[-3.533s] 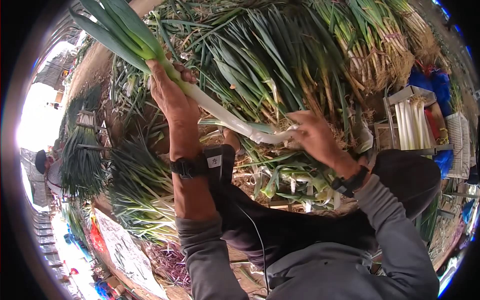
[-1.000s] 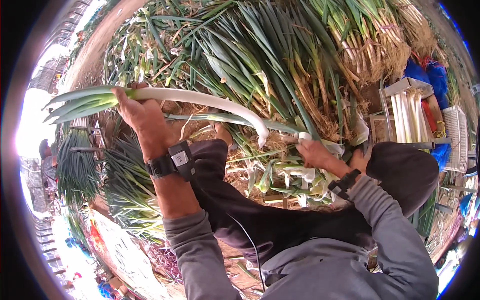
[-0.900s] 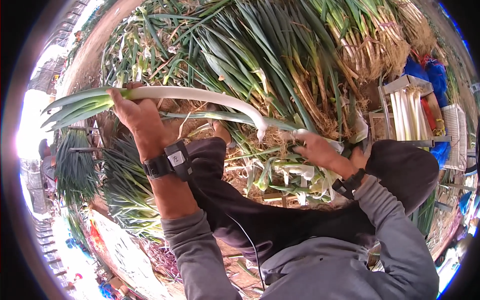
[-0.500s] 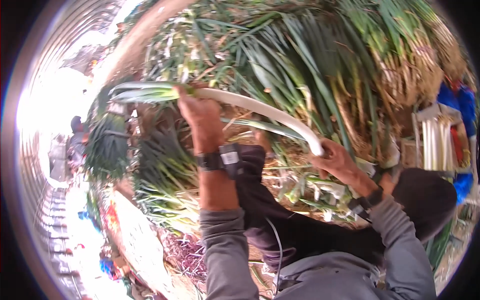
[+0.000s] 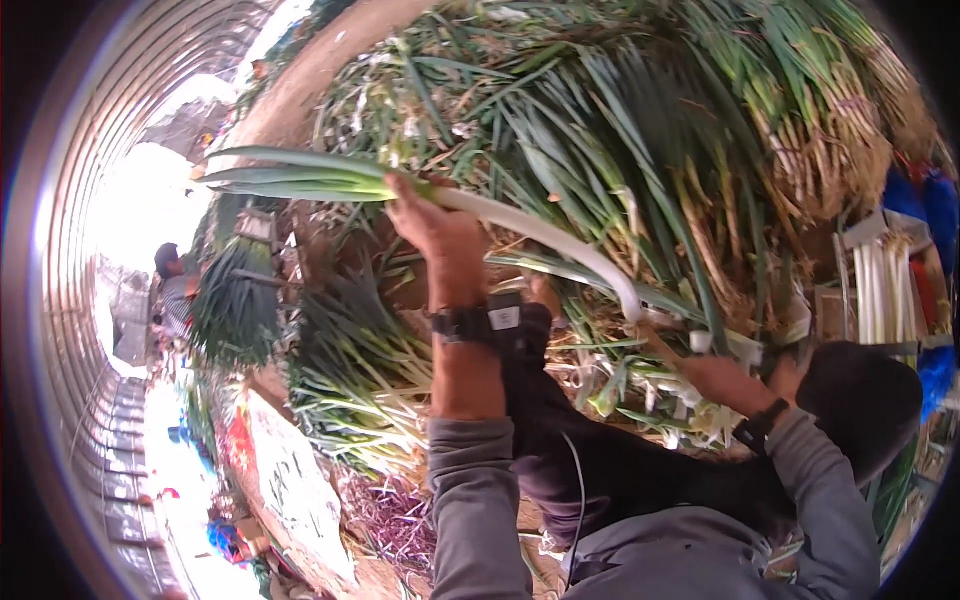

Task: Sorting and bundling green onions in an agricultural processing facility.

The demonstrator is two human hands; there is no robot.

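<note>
My left hand [image 5: 440, 235] is closed round a long leek [image 5: 545, 232], gripping it where the green leaves meet the white shaft. The leaves stick out to the left, and the white shaft bends down to the right. My right hand [image 5: 725, 384] is low on the right, just beyond the leek's white root end. A thin tan shape runs from this hand toward that end; whether it is a finger or something held is too blurred to make out. Leek trimmings [image 5: 640, 385] lie on the ground beneath the hands.
A heap of untrimmed leeks [image 5: 640, 130] spreads ahead of me. Leeks with pale stalks [image 5: 365, 400] lie to my left, beside purplish shreds [image 5: 390, 520]. White trimmed stalks [image 5: 885, 290] stand at the right. Another person [image 5: 177, 290] is far left.
My right hand has come off the leek's root end and moved down to the right. My left hand still holds the leek; the whole view has shifted slightly.
</note>
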